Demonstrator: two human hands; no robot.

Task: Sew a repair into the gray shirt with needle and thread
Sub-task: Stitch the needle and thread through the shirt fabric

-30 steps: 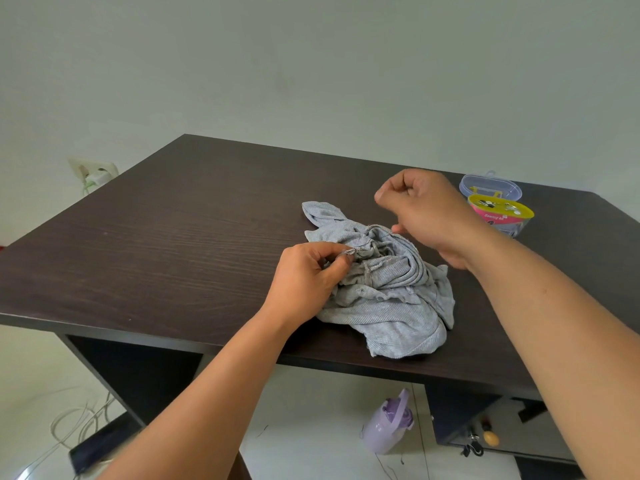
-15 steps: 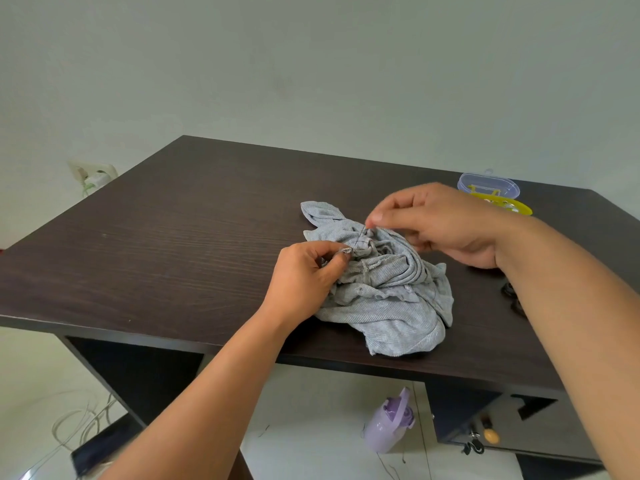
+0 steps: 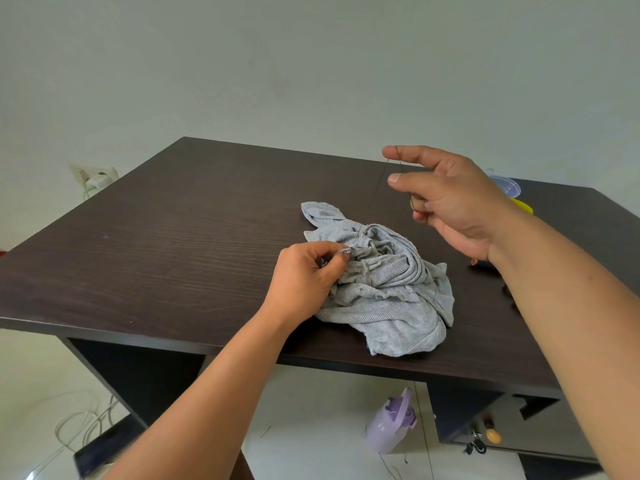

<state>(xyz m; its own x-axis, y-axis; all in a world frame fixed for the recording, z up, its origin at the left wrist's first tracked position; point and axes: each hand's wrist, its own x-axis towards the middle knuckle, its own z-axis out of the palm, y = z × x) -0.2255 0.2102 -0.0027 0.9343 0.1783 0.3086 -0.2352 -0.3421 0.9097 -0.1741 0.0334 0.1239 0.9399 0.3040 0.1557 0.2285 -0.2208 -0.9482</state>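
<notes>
Fingers (image 3: 337,259) pinch gray shirt (image 3: 388,289) — needle hidden — thread (image 3: 374,202) faint.

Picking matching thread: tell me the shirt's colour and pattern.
Light gray shirt with fine ribbed stripes, clearest in the head view.

the left hand (image 3: 304,275) is lying low with its forearm reaching in from below, fingers curling and thumb pinching against the forefinger. the right hand (image 3: 446,199) is hovering raised, index and middle fingers extending, lower fingers curling in.
</notes>
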